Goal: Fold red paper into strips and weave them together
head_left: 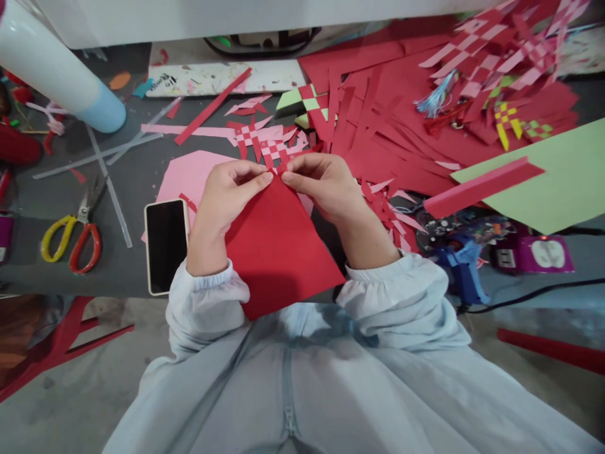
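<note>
A large red paper sheet [281, 252] hangs between my hands, its top edge pinched and its lower part reaching the table's front edge near my jacket. My left hand [236, 192] grips the top edge between thumb and forefinger. Close beside it, my right hand [326, 186] pinches the same edge, the two thumbs almost touching. Just beyond the fingertips lie red-and-pink woven paper pieces [274, 148]. A pink paper sheet [182, 173] rests under my left forearm, partly hidden, with a phone [166, 246] lying over its near corner.
Scissors [78, 233], clear glue sticks [111, 183] and a white-and-blue bottle [94, 94] occupy the left. Red paper strips [368, 120] cover the back right. At right are a green sheet [553, 183], a folded red strip [482, 186], a blue glue gun [460, 268] and a purple power block [534, 252].
</note>
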The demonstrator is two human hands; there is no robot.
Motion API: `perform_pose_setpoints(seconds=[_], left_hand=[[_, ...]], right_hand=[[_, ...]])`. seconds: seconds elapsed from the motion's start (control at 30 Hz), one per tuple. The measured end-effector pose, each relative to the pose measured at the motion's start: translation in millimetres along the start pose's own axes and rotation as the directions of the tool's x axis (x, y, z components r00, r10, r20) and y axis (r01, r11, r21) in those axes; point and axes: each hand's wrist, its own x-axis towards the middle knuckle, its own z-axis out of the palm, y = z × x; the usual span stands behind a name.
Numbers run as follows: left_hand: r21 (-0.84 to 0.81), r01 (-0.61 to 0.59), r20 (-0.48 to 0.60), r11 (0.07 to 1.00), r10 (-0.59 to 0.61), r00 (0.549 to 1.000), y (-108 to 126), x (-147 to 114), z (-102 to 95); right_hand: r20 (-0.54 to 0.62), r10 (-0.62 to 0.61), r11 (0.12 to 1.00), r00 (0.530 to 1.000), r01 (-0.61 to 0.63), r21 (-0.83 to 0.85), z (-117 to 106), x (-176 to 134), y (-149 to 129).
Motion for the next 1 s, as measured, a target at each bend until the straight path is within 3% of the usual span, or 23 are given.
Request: perform_pose_setpoints(seconds=[0.2,0.47,1.0], left_hand=[[-0.018,-0.021,-0.023,1.0,0.021,1.0,-8.2,2.7,0.4],[0.045,-0.052,-0.046,0.998,0.055,0.997,-15.7,6.2,-0.7],[0.021,-0.029,-0.043,0.999,0.029,0.999,-7.4,3.9,-2.7]], right_hand=[[0.009,-0.002,1.0,1.0,0.001,0.019,-2.1,0.2,-0.4],[0.032,0.09,0.996,0.995,-0.09,0.001,-0.2,-1.6,-6.1],[-0.072,0.078,0.995,0.994,-0.073,0.07,5.1,-3.2,1.3]])
